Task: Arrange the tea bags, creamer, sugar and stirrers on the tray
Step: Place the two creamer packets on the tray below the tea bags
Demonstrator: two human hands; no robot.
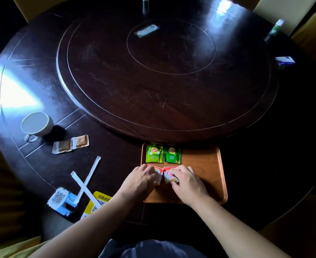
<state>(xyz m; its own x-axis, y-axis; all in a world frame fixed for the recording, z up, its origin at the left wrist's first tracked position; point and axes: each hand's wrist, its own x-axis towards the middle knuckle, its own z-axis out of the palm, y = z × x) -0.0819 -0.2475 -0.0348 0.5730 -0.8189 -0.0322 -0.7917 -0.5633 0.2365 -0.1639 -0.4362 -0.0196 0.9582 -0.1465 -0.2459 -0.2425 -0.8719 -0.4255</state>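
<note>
Left hand (144, 176) and right hand (186, 180) pressing upright creamer packets (169, 172), tray (209, 175)

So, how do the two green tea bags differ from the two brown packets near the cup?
The green tea bags lie on the wooden tray; the brown packets lie on the dark table, beside the white cup. The tea bags are bright green with a red and yellow logo; the packets are brown with pale edges. The tea bags sit straight along the tray's far edge; the packets lie slanted. Both are pairs, lying flat side by side.
</note>
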